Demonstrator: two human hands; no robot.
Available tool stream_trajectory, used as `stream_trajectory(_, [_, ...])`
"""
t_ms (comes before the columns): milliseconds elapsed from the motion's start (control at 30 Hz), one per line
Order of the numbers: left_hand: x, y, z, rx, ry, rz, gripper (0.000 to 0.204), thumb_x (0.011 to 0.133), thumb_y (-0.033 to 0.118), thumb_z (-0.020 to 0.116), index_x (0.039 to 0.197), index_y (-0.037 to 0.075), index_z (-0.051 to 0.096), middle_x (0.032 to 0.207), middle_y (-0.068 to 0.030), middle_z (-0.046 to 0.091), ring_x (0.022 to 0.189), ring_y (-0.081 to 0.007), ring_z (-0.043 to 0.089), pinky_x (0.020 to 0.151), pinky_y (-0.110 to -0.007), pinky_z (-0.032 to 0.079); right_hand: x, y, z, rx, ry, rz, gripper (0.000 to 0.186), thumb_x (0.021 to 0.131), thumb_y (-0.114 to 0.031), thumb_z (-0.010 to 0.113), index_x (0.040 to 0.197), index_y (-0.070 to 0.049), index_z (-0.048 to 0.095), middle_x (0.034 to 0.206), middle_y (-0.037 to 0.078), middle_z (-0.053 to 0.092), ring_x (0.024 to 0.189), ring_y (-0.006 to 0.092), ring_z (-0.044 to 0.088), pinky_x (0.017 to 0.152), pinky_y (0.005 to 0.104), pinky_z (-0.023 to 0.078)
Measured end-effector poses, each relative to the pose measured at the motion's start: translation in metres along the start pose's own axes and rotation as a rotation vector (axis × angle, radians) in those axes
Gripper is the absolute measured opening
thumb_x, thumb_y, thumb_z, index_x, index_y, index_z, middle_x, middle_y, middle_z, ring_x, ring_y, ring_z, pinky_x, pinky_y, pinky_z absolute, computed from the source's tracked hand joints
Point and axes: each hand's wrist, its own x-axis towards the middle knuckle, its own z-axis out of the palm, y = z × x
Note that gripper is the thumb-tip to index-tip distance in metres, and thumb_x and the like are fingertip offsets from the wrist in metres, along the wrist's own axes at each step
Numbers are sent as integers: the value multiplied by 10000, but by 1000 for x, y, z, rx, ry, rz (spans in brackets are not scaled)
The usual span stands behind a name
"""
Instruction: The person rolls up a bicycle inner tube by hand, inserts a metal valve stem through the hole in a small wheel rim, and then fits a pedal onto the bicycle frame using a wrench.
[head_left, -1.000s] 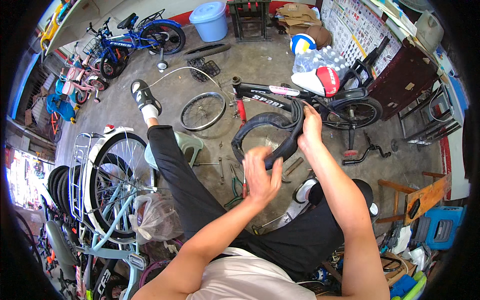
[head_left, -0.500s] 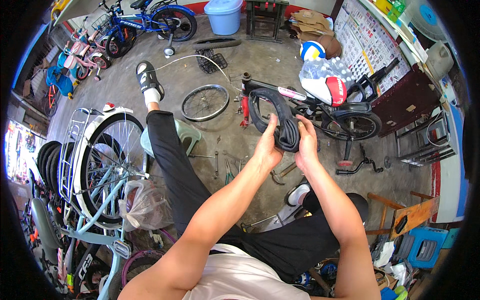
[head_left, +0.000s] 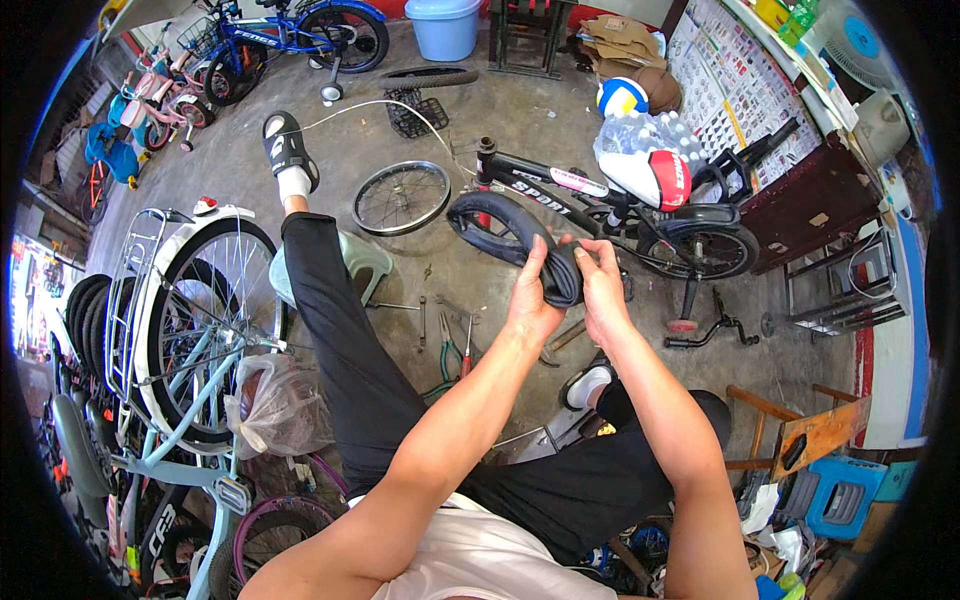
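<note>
In front of me, above the floor, a black bicycle inner tube is held up in both hands. Its loop hangs out to the left, and the part between my hands is bunched in folds. My left hand grips the near left side, thumb pointing up. My right hand pinches the right side with thumb and fingertips. Just beyond the tube stands a small black bike frame without its front wheel. A bare spoked wheel rim lies on the floor to the left.
Pliers, a screwdriver and a hammer lie on the floor below my hands. A pale green stool stands by my left leg. A light blue bicycle is at the left, a wooden stool at the right.
The tube's loop has swung left and lower, tilting flatter. Both hands have shifted slightly left, and the right fingers now pinch nearer the top of the bunched part.
</note>
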Motion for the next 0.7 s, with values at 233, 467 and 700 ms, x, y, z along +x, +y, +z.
stream_trajectory(233, [3, 2, -1, 129, -57, 0, 643, 971, 468, 702, 1506, 199, 465, 1424, -73, 589, 1297, -230, 585, 1101, -439, 465, 3, -2, 2, -181, -68, -49, 140, 1048, -156, 583, 1163, -81, 611, 1197, 76, 619, 1082, 153, 586, 927, 302, 469])
stream_trajectory(467, [4, -9, -4, 238, 45, 84, 547, 970, 394, 736, 1412, 139, 543, 1283, -51, 650, 1179, -193, 637, 998, -385, 525, 10, 10, -2, -592, 141, -323, 211, 907, -123, 732, 1099, -106, 647, 1009, 90, 617, 907, 210, 589, 867, 342, 490])
stream_trajectory(700, [-7, 16, 19, 350, 134, 97, 635, 978, 598, 630, 1319, 65, 580, 1162, -59, 655, 1054, -173, 649, 927, -360, 540, -10, -17, -18, -747, -254, -731, 312, 887, -156, 702, 1188, -75, 700, 1163, 110, 682, 1086, 304, 631, 946, 388, 500])
